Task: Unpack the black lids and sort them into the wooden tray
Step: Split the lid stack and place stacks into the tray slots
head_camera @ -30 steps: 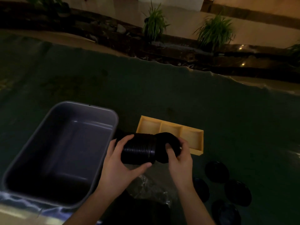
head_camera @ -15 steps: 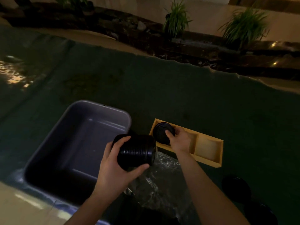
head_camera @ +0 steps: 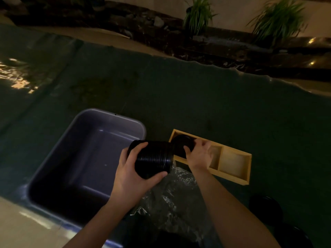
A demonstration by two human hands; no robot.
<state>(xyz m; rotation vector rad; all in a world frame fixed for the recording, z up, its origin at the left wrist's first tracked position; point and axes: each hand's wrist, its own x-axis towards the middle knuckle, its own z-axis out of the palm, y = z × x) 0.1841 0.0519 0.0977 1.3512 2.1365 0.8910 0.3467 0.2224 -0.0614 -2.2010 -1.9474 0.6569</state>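
One round black plastic lid (head_camera: 183, 145) sat tilted in the leftmost compartment of the long yellow wooden tray (head_camera: 234, 162), pinched at its near edge by the right hand (head_camera: 199, 154). The left hand (head_camera: 133, 174) had its fingers (head_camera: 139, 149) wrapped around a ribbed stack of black lids (head_camera: 154, 158), held sideways just beside the tray. Released tilted, the lid could jam against the compartment wall; a loosened grip might spill the stack onto the crinkled clear wrapper (head_camera: 172, 197).
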